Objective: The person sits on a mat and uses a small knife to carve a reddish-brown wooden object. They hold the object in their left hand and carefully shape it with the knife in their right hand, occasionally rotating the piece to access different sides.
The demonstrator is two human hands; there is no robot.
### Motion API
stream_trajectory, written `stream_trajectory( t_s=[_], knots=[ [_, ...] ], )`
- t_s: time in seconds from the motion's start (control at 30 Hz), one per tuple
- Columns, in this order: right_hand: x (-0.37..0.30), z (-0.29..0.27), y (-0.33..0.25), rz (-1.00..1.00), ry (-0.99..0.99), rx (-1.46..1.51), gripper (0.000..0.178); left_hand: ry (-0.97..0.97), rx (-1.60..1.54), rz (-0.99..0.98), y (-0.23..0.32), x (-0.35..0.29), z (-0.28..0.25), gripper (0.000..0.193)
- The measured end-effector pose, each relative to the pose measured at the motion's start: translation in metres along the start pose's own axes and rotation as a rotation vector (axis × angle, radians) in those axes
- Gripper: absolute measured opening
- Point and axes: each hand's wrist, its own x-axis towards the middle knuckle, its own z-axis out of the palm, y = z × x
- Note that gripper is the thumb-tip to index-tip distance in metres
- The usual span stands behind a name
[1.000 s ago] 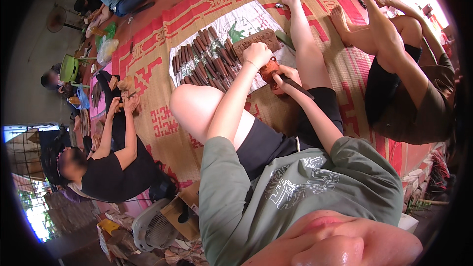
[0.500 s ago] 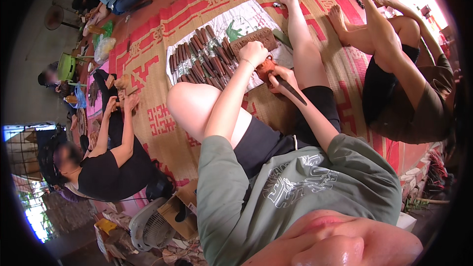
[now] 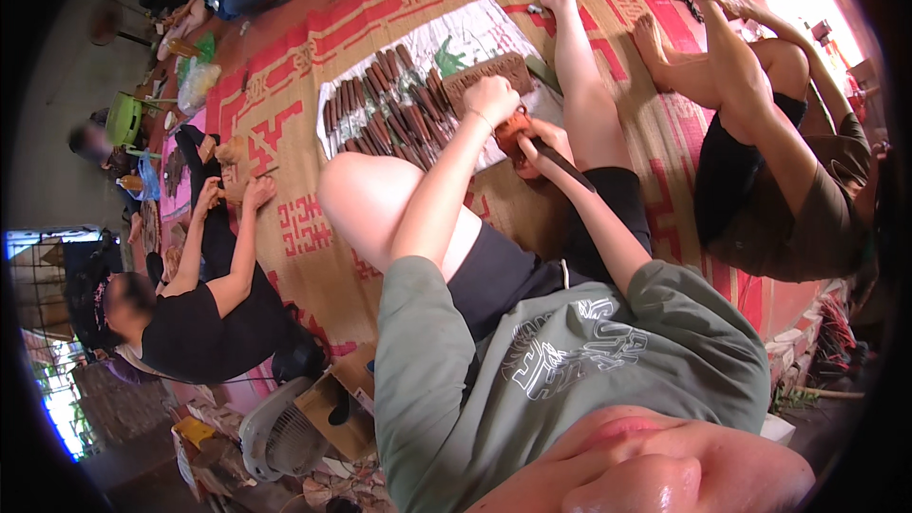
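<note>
Between my knees I hold my two hands close together over a reddish-brown carved wooden piece point(image 3: 514, 133). My left hand point(image 3: 491, 98) is closed, its back up, beside a brown carved block point(image 3: 522, 73); what its fingers grip is hidden beneath it. My right hand point(image 3: 549, 141) is wrapped around a tool with a dark handle point(image 3: 568, 169), pressed against the reddish piece. The tool's working end is out of sight. Several chisels with dark wooden handles point(image 3: 375, 104) lie in rows on a white cloth point(image 3: 463, 27) just beyond my left knee.
A patterned red and tan mat point(image 3: 304, 152) spreads beneath me. A person in black point(image 3: 204, 328) works with both hands at my left; another person's bare legs point(image 3: 760, 85) are at my right. A grey fan point(image 3: 280, 427) and cardboard box point(image 3: 337, 413) stand behind at lower left.
The reddish piece and my right hand have turned slightly, and the dark handle's angle has shifted a little. My left hand stays nearly in place. The person at left has moved their hands slightly.
</note>
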Motion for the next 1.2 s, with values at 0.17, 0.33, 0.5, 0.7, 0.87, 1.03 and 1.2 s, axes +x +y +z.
stream_trajectory(
  t_s=[0.17, 0.33, 0.5, 0.7, 0.87, 1.03, 1.2],
  knots=[
    [-0.004, -0.002, 0.001, 0.045, -0.099, -0.031, 0.017, -0.041, 0.002, -0.037, -0.007, 0.006, -0.004, 0.029],
    [0.002, 0.001, 0.006, 0.023, -0.024, -0.003, 0.016, -0.028, -0.013, -0.013, -0.001, 0.005, 0.001, 0.029],
    [-0.006, -0.003, 0.004, 0.015, -0.098, -0.037, 0.016, -0.042, 0.017, -0.019, -0.003, 0.007, -0.001, 0.029],
    [0.000, 0.002, 0.002, -0.007, -0.026, -0.001, 0.017, -0.078, 0.039, -0.030, -0.001, 0.009, -0.001, 0.029],
    [-0.008, -0.007, -0.001, 0.037, -0.123, -0.055, 0.017, -0.044, 0.011, -0.022, -0.003, 0.004, -0.003, 0.031],
    [-0.004, 0.000, 0.006, -0.001, -0.029, -0.013, 0.018, -0.074, 0.031, -0.030, -0.005, 0.011, -0.003, 0.030],
    [-0.003, -0.005, 0.009, 0.069, -0.093, -0.038, 0.017, -0.055, 0.025, -0.019, -0.003, 0.007, -0.004, 0.031]
  ],
)
